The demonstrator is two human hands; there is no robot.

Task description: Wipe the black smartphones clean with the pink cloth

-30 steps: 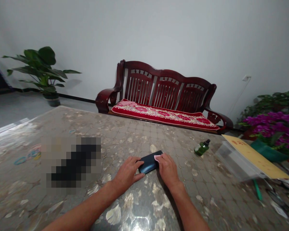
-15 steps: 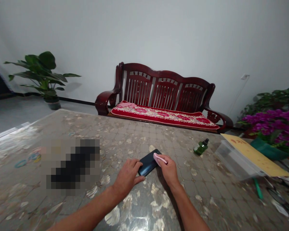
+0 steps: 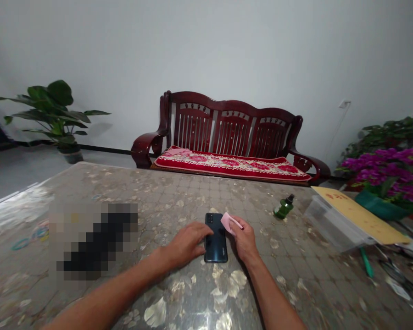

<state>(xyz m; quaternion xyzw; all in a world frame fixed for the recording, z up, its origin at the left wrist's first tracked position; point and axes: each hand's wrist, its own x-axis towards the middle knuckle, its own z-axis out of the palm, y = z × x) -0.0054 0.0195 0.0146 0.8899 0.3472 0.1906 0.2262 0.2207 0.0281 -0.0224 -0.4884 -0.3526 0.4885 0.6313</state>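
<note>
A dark blue phone [image 3: 215,250] lies back up on the table, its camera bump at the far left corner. My left hand [image 3: 189,243] is at the phone's left side, fingers stretched over that edge and thumb apart below them. In my right hand [image 3: 243,238], a folded pink cloth [image 3: 228,223] is pinched between thumb and fingers, beside the phone's upper right edge. Whether the cloth touches the phone I cannot tell.
A green bottle [image 3: 283,207] with a black top stands to the right. Further right are a clear plastic box [image 3: 337,229] under a yellow board [image 3: 361,215] and purple flowers [image 3: 392,172]. A blurred-out dark object [image 3: 98,243] lies left. Behind the table [image 3: 151,192] stands a wooden bench [image 3: 232,123].
The phone has turned from slanted to nearly straight up and down in view. My left hand has spread along its left edge; the cloth has come to its right edge.
</note>
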